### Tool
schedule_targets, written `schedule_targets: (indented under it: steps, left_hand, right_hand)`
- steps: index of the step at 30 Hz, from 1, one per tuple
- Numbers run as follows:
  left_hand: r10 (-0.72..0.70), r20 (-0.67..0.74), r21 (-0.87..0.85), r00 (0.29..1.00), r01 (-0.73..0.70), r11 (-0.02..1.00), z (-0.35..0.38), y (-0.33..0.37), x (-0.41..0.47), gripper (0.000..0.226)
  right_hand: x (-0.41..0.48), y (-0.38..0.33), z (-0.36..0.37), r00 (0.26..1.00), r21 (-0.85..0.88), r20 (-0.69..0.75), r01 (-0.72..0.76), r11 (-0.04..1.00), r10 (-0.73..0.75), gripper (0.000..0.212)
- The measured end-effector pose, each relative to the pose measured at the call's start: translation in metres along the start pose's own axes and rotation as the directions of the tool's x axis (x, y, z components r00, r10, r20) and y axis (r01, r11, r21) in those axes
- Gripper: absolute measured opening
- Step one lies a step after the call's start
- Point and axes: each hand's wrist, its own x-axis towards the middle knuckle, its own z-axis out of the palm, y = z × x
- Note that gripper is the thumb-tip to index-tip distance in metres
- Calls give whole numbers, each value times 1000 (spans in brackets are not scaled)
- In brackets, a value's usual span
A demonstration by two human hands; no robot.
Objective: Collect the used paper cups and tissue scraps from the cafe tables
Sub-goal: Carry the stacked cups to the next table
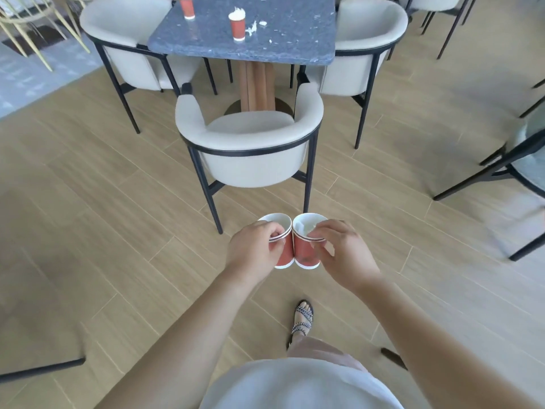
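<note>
Directly ahead of the body, over the wood floor [118, 231], the left hand [255, 246] grips the first red cup [284, 256] with fingers curled over its rim. The right hand [342, 249] pinches the second red cup [303, 250] the same way; the cups touch side by side, mouths up, white tissue [306, 228] inside the second. Well beyond both hands, past a cream chair [250, 143], a dark table [295, 39] carries a near table cup [237, 26], a far table cup [186, 7] and tissue scraps [252, 28].
</note>
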Motion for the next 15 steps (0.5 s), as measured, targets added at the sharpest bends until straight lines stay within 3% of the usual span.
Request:
schedule_targets:
  steps: [15]
  left_hand:
    - [118,91,-25,989,-116,993,37,91,212,9]
  right_hand:
    - [151,129,-103,996,-57,-74,-46,997,42,15]
